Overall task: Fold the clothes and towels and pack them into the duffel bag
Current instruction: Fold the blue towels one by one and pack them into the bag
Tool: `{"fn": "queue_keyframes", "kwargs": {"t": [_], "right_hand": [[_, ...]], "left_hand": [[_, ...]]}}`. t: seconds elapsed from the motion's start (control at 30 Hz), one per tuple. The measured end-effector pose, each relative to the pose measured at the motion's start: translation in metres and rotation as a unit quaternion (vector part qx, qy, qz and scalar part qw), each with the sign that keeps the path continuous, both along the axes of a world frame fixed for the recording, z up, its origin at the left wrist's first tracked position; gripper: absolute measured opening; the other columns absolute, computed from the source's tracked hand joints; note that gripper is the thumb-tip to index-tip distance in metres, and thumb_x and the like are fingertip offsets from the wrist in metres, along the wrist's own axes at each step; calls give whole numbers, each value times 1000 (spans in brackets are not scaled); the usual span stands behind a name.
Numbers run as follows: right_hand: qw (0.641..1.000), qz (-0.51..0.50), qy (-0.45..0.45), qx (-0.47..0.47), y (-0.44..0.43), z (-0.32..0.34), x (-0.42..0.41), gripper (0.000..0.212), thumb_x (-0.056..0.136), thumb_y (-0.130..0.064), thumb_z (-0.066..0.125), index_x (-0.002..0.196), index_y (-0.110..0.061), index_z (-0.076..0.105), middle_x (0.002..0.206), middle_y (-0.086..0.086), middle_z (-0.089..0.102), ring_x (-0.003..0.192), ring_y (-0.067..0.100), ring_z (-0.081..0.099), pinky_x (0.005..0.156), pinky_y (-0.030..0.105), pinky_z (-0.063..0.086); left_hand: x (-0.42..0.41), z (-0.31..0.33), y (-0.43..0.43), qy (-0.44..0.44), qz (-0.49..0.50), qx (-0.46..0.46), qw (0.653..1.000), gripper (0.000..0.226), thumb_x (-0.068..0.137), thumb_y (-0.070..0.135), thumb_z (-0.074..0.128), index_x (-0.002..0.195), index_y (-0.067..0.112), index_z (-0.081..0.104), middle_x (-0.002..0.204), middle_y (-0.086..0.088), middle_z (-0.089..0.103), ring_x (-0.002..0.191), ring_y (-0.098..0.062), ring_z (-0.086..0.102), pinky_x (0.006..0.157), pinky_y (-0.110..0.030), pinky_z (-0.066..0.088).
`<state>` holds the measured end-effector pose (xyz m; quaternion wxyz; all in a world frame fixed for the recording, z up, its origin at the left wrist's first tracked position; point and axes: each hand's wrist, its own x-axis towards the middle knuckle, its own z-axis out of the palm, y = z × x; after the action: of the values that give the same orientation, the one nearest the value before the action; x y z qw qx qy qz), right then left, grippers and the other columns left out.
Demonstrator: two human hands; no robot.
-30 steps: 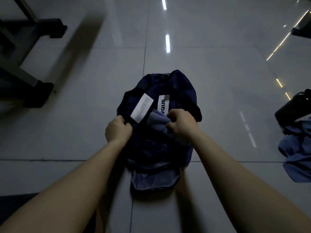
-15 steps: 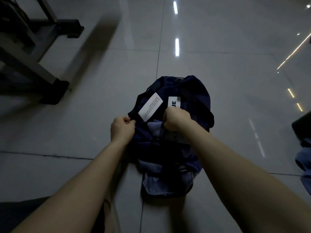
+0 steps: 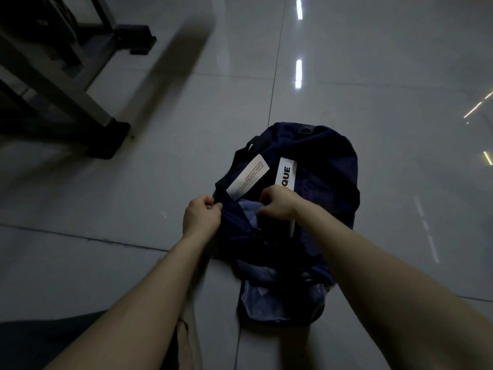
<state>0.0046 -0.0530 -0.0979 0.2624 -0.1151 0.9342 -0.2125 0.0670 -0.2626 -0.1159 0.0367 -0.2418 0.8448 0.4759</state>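
Looks like packing: your left hand (image 3: 202,217) pinches the edge of the dark navy fabric duffel bag (image 3: 320,182) on the grey tiled floor (image 3: 160,182). Your right hand (image 3: 277,206) is curled over pale blue cloth (image 3: 246,208) inside (grip unclear). Next, tuck it down.

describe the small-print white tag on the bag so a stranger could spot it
Find the dark navy fabric duffel bag on the grey tiled floor. On top, just beyond the left hand, lies a slanted white rectangular tag. Unlike the straight white strip beside it lettered QUE, it carries only tiny lines of print.
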Motion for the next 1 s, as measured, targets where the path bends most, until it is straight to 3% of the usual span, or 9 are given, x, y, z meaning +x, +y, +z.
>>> {"fn": "queue_keyframes", "kwargs": {"t": [0.07, 0.27, 0.33, 0.47, 0.57, 0.67, 0.73, 0.87, 1.0], "right_hand": [[999, 26, -26, -9, 3, 5, 0, 5, 82, -23, 67, 82, -28, 67, 94, 2, 70, 91, 22, 65, 77, 36, 56], [998, 31, 7, -54, -16, 10, -1, 17, 83, -17, 68, 80, -33, 70, 92, -8, 72, 94, 18, 66, 82, 35, 54], [999, 18, 33, -31, -16, -3, 5, 9, 86, -25, 69, 85, -34, 71, 94, -6, 70, 97, 23, 65, 80, 34, 51], [999, -16, 35, -28, -1, -16, 15, 23, 91, -46, 64, 106, -31, 73, 105, -2, 73, 100, 24, 66, 86, 39, 54], [989, -102, 82, -76, 17, -9, 18, 22, 91, -32, 57, 104, -25, 73, 106, 1, 73, 100, 25, 67, 83, 39, 54], [961, -232, 146, -16, 41, -4, 22, 15, 87, -24, 52, 85, -15, 63, 84, 5, 68, 79, 31, 64, 61, 34, 45], [961, -260, 93, 22, 49, -4, 25, 17, 83, -29, 56, 79, -13, 56, 77, 5, 63, 72, 30, 63, 58, 32, 45], [967, -254, 7, 28, 43, -9, 25, 30, 81, -40, 63, 90, -12, 58, 87, 7, 68, 77, 30, 69, 73, 40, 60], [966, -239, 6, 102, 43, -7, 23, 38, 81, -51, 69, 89, -18, 54, 91, 5, 68, 81, 26, 67, 67, 32, 52]], "left_hand": [[0, 2, 5, 21, 2, 1, 1000, 10, 95, 23, 66, 92, 13, 65, 83, -5, 69, 83, -26, 69, 77, -38, 56], [-4, 20, 8, 130, -1, 30, 991, 14, 94, 19, 66, 83, 12, 62, 81, -13, 66, 73, -22, 59, 67, -36, 50], [-4, 14, 8, 70, -40, 48, 996, 12, 90, 24, 68, 84, 15, 64, 83, -13, 69, 79, -24, 65, 74, -41, 55], [3, -8, 15, -57, -129, -114, 983, 21, 91, 32, 69, 98, 15, 59, 91, -4, 65, 90, -30, 63, 79, -37, 52], [0, -9, 23, -73, -125, -185, 972, 25, 93, 33, 68, 97, 14, 51, 94, -6, 61, 85, -28, 57, 72, -33, 44], [3, -4, 29, 5, -123, -267, 956, 24, 93, 27, 66, 89, 14, 47, 85, -4, 56, 77, -30, 55, 65, -34, 40], [12, -5, 37, 120, -149, -277, 942, 18, 90, 16, 63, 88, 14, 45, 81, -4, 52, 72, -32, 54, 59, -36, 38], [31, -24, 48, 151, -263, -281, 911, 28, 89, 20, 65, 115, 15, 56, 101, -8, 54, 90, -29, 55, 65, -43, 51], [36, -38, 45, 84, -255, -228, 936, 37, 95, 25, 62, 132, 19, 63, 110, -10, 52, 101, -30, 54, 80, -47, 53]]}}
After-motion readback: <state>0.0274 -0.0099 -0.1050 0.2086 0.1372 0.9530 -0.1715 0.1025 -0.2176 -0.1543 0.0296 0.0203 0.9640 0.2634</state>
